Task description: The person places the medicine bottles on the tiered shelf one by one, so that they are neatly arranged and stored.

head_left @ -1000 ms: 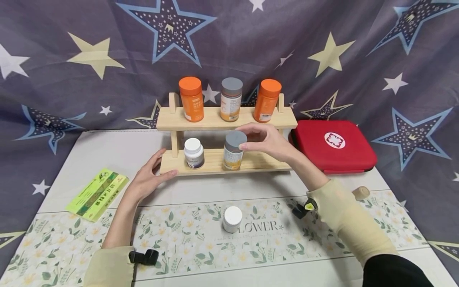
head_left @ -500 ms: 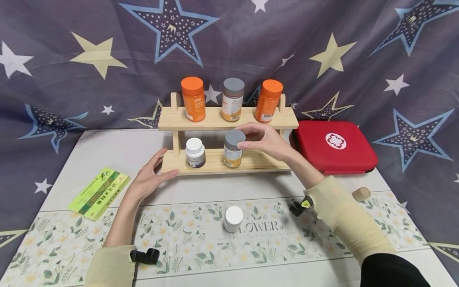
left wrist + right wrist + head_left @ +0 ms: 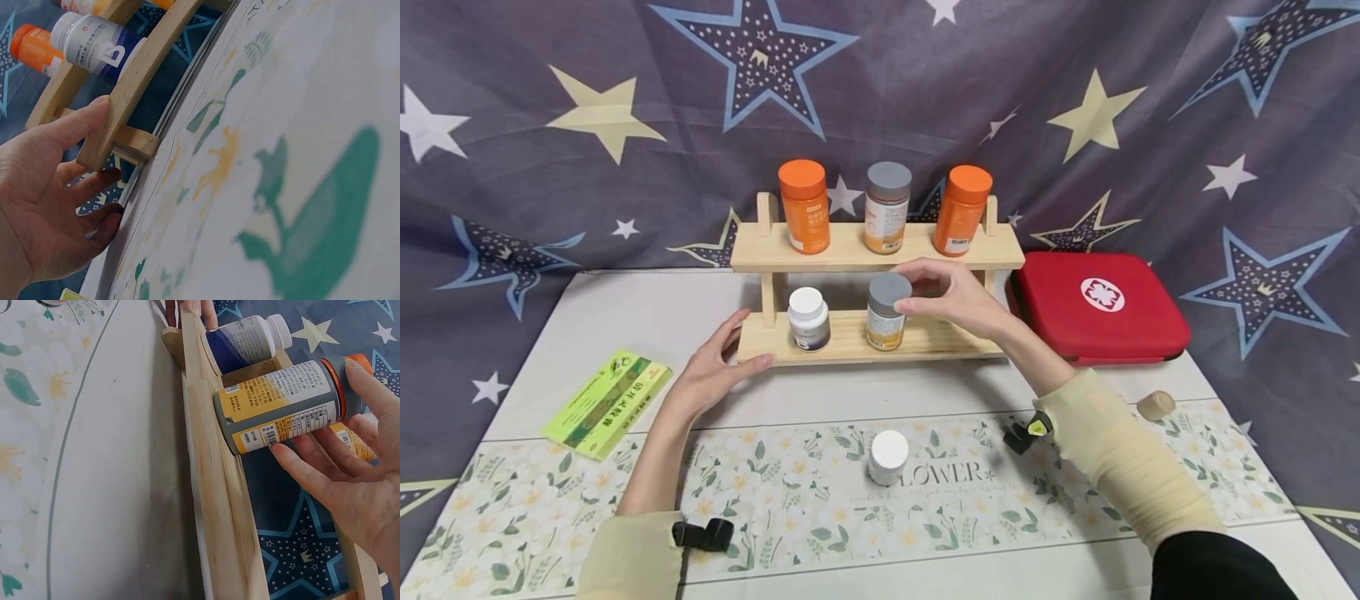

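Note:
A grey-lidded supplement bottle (image 3: pixel 886 321) with a yellow and white label stands on the lower board of the wooden rack (image 3: pixel 955 336). My right hand (image 3: pixel 958 296) holds it by the lid and side, thumb in front and fingers behind; in the right wrist view the bottle's base (image 3: pixel 226 425) meets the board. At the rack's left end, my left hand (image 3: pixel 709 371) grips the lower board, the thumb on its upper face and fingers around the end in the left wrist view. Left of the grey-lidded bottle is a white pill bottle (image 3: pixel 808 321) with a dark blue band.
The upper board carries two orange bottles, one left (image 3: pixel 805 208) and one right (image 3: pixel 962 210), with another grey-lidded bottle (image 3: pixel 887 208) between them. A red first-aid case (image 3: pixel 1097 308), green medicine box (image 3: pixel 608 404), white-capped bottle (image 3: pixel 888 458) and wooden peg (image 3: pixel 1156 406) lie around the table.
The grey-lidded bottle in my right hand has shifted slightly back and left on the lower board. My left hand stays on the rack's end.

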Available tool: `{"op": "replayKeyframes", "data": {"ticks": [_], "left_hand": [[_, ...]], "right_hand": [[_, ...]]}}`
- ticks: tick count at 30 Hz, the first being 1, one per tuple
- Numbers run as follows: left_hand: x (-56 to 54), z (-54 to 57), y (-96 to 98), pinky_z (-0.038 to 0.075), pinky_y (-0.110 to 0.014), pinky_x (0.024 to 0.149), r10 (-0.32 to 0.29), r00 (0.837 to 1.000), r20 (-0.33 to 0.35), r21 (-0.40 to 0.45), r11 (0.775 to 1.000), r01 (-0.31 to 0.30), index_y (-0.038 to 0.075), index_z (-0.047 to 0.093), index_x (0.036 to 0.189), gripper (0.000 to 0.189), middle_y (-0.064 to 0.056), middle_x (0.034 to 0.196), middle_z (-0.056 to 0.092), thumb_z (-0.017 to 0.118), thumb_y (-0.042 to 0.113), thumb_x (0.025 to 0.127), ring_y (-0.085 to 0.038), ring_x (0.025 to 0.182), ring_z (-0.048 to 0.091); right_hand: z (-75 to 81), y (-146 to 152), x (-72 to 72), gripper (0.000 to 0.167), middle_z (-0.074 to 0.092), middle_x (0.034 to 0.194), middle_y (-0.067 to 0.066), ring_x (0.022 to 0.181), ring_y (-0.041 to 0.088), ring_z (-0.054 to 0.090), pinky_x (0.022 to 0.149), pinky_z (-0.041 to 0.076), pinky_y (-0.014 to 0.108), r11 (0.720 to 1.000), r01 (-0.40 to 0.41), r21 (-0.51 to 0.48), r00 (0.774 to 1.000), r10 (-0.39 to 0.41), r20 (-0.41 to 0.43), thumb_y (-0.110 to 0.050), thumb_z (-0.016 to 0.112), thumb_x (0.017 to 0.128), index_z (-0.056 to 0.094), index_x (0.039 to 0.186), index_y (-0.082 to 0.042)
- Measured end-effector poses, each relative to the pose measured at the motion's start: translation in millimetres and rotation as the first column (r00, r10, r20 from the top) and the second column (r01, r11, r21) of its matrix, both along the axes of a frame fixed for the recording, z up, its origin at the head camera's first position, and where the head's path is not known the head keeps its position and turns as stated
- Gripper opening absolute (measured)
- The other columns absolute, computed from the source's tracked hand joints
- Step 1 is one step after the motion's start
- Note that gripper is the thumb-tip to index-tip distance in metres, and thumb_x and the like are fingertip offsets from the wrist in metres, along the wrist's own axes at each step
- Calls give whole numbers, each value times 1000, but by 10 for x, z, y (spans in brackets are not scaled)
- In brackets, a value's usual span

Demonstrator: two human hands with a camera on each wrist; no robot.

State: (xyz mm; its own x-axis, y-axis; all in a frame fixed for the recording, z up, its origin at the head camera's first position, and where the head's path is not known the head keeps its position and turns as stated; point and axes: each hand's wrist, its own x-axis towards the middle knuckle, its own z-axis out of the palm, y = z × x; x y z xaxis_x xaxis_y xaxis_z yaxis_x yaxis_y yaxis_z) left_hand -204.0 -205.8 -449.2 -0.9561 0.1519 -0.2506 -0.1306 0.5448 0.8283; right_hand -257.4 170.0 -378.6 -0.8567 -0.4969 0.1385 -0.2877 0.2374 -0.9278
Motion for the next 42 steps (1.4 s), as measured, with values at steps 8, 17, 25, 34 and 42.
{"op": "replayKeyframes", "data": {"ticks": [8, 17, 25, 34, 42], "left_hand": [[0, 3, 4, 16, -59, 131, 4, 1000, 3, 0, 1000, -4, 24, 6, 168, 108, -18, 172, 21, 76, 50, 90, -42, 160, 16], [-7, -14, 5, 16, -58, 132, 6, 1000, 5, 10, 1000, -6, 24, 6, 168, 108, -17, 172, 22, 77, 49, 90, -41, 160, 17], [-8, -22, 2, 16, -59, 132, 3, 1000, -4, 7, 1000, -3, 24, 6, 168, 108, -18, 172, 23, 77, 49, 90, -42, 160, 17], [-4, -19, 4, 16, -58, 132, 2, 1000, -4, 6, 1000, -2, 24, 7, 168, 108, -18, 171, 23, 77, 49, 90, -41, 160, 18], [-8, -18, 2, 17, -58, 132, 3, 1000, -9, 6, 1000, -3, 24, 7, 168, 108, -18, 171, 24, 77, 49, 90, -41, 160, 18]], "right_hand": [[-48, 16, 15, 48, 71, 125, 10, 109, 20, 69, 97, 58, 26, 1000, 4, 2, 1000, -4, 25, -11, 80, 89, 66, 135, -10], [-141, 108, 157, 55, 67, 132, 14, 117, 22, 69, 102, 58, 28, 996, 63, -60, 997, -61, 37, -8, 77, 91, 59, 143, -10], [-259, 178, 346, 45, 63, 128, 23, 112, 29, 70, 90, 65, 34, 990, 89, -108, 995, -84, 57, -7, 76, 91, 58, 131, -2], [-351, 165, 534, 28, 68, 112, 21, 100, 19, 68, 94, 58, 29, 995, 56, -78, 998, -56, 9, -5, 74, 92, 62, 116, 1], [-384, 123, 622, 35, 67, 117, 32, 109, 35, 70, 97, 61, 32, 991, -109, -82, 991, 114, 68, -1, 74, 91, 62, 122, 10]]}}
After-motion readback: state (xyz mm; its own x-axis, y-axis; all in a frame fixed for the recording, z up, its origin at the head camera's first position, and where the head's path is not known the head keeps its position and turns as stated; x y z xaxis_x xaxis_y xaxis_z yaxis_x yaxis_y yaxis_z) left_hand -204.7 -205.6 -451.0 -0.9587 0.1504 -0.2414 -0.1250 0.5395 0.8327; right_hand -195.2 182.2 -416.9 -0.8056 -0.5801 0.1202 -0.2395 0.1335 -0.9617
